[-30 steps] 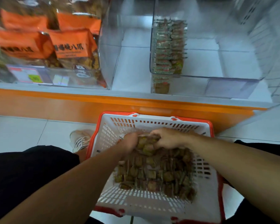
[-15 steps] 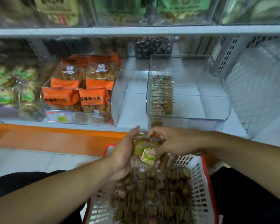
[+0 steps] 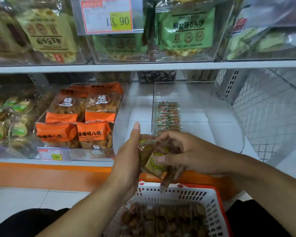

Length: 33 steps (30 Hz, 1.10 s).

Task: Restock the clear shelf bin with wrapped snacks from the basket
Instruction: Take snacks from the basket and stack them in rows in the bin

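Observation:
A bunch of small wrapped snacks (image 3: 154, 161) is pressed between my left hand (image 3: 128, 156) and my right hand (image 3: 186, 154), above the far rim of the basket. The white and red basket (image 3: 210, 207) sits low in front of me, with several more brown wrapped snacks (image 3: 162, 221) inside. The clear shelf bin (image 3: 217, 106) stands on the lower shelf just beyond my hands. A neat row of the same snacks (image 3: 167, 117) lines its left wall; the remainder of its floor is bare.
A clear bin of orange snack bags (image 3: 79, 120) stands left of the target bin, with a price tag (image 3: 53, 155) at its front. Upper shelf edge (image 3: 143, 66) carries bins of larger bags. A white wire-mesh panel (image 3: 272, 117) closes the right side. Orange shelf base (image 3: 41, 175) runs below.
Both hands rose out of the basket with a bunch of snacks and now hold it at shelf height. The view tilted upward, showing the upper shelf.

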Motion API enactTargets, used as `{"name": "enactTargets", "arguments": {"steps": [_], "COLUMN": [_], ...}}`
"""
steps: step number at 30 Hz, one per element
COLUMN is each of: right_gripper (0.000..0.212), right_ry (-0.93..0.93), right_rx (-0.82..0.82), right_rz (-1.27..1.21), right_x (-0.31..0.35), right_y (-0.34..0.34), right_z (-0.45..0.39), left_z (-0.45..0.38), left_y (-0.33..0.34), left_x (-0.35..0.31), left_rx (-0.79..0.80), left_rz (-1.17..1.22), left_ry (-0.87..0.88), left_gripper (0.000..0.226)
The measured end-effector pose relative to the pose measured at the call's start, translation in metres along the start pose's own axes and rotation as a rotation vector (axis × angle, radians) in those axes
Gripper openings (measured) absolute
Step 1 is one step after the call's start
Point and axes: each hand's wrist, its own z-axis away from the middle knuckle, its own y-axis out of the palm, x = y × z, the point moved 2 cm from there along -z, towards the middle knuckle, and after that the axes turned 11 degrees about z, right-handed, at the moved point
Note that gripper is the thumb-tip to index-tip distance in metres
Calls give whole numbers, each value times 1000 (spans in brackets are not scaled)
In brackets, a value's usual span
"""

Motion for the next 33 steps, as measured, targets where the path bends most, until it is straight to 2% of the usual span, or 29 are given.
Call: {"name": "enactTargets", "arguments": {"steps": [6,10,13,15,18,20,24,26,29,33], "right_gripper": [32,27,30,37,38,40,20,16,13,27], "right_ry": [-32,8,3,1,-3,-14,-26,-18,-5,0], "right_rx": [-105,-149,-134,-120,-166,-242,-381,-438,-492,-511], "right_rz": [-94,-115,-161,-213,-326,-501,-790,-824,-833,-779], "right_x": [7,9,10,11,14,16,13,11,8,5], "right_y": [-3,-5,-6,-9,-13,-15,-16,-15,-11,-7], "right_z": [1,0,1,2,0,-2,-6,-7,-8,-8], "left_z": [-10,-12,-9,-9,-7,-5,-1,2,6,7], "left_y": [1,1,3,3,3,0,-2,2,7,12], "left_x": [2,2,-3,-3,-4,-4,-2,-1,-1,-3], "left_rx": [-81,12,111,84,4,-59,-91,-40,35,67], "left_rz": [132,114,79,116,211,206,184,214,207,197], "left_ry": [-92,-123,-105,-115,-132,-92,-69,-97,-80,-87], "left_gripper": [79,89,57,42,47,48,41,37,44,60]}}
